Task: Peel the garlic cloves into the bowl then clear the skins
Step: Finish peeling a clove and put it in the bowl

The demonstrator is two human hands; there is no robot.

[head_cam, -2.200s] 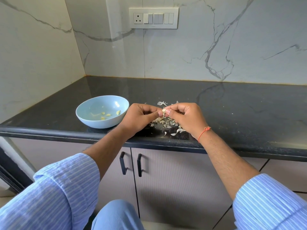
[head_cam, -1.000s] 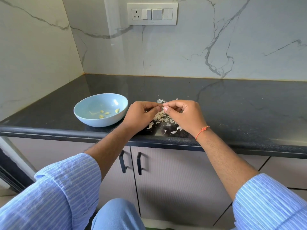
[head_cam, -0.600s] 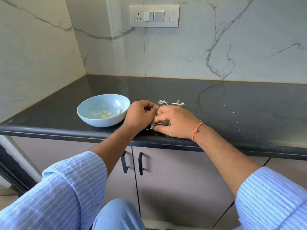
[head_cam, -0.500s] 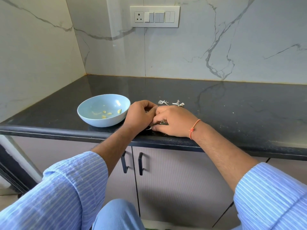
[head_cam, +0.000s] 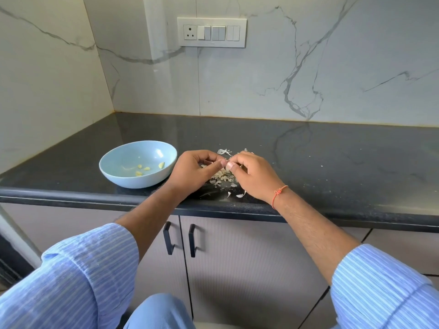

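Garlic clove (head_cam: 228, 164): pinched between fingers of left hand (head_cam: 193, 173) and right hand (head_cam: 255, 176), above skins (head_cam: 222, 178) heaped on counter (head_cam: 332, 162). Bowl (head_cam: 133, 180): just left of hands, holding peeled cloves (head_cam: 142, 169).

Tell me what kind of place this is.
Most likely a home kitchen: a dark stone countertop over cabinet doors, marble-look wall tiles with a socket and switch plate, and a blue bowl holding peeled garlic cloves.
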